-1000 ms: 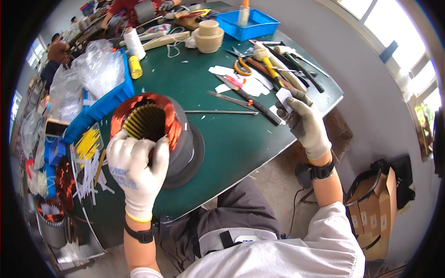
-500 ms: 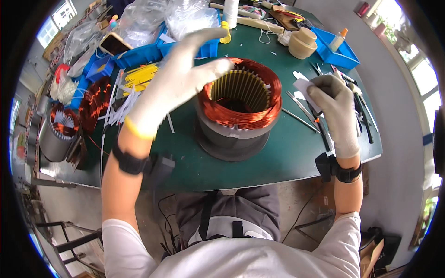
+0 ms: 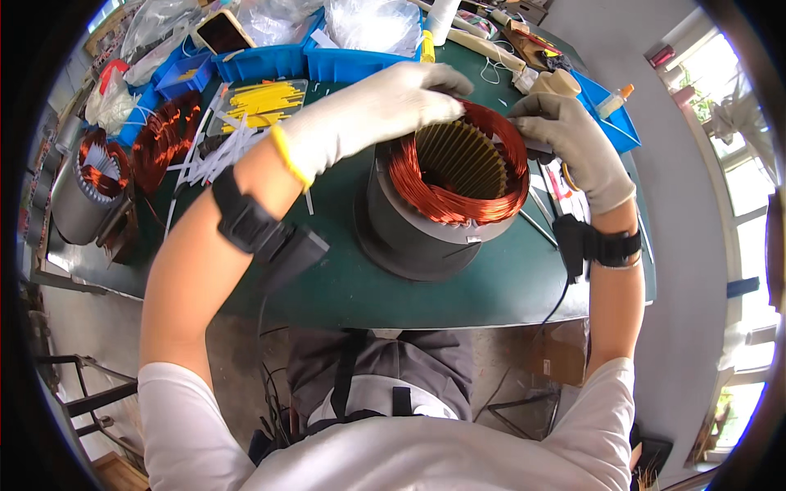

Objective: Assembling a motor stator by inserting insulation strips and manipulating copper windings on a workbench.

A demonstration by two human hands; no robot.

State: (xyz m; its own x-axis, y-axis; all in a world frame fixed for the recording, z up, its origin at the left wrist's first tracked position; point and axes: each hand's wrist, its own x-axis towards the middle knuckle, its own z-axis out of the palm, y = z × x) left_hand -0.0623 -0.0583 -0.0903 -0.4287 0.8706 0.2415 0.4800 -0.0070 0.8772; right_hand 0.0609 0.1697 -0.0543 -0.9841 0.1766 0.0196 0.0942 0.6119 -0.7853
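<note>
The 2 hands have converged on the copper winding [image 3: 449, 206]: left hand [image 3: 381, 106] with fingers spread over its far-left rim, right hand [image 3: 573, 147] beside it, pinch untellable. The grey stator [image 3: 401, 221], below the fingers, seems reachable by both.

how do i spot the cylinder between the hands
On the green table, between the left hand and right hand, stands a grey cylinder with a copper ring. Yellow ribs inside set it apart from the far-left cylinder, which shows white.
</note>
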